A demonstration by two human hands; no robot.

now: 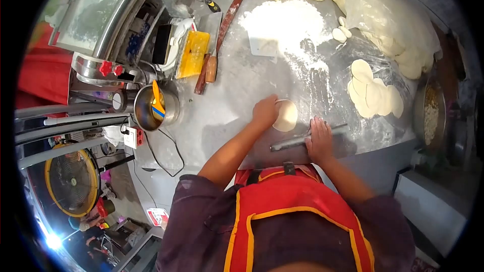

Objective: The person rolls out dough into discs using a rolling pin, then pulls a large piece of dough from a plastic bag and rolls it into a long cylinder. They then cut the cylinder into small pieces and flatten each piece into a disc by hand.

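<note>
A round, flat piece of dough (pixel 286 116) lies on the metal table near its front edge. My left hand (pixel 265 112) holds the dough's left edge, fingers closed on it. To the right, my right hand (pixel 318 138) rests on a thin rolling pin (pixel 291 143), its fingers stretched out flat over the rod. The pin lies slanted just below the dough disc. Several flattened dough rounds (pixel 370 93) overlap in a pile on the right. White flour (pixel 297 20) is spread across the back of the table, with small dough pieces (pixel 340 34) beside it.
At the left stand a steel pot (pixel 171 112) with a yellow-handled tool, a yellow scraper (pixel 193 54) and a metal machine (pixel 113 20). A long reddish stick (pixel 234 15) crosses the back left. A plastic bag (pixel 388 15) covers dough at the back right. A cable (pixel 169 171) hangs over the left edge.
</note>
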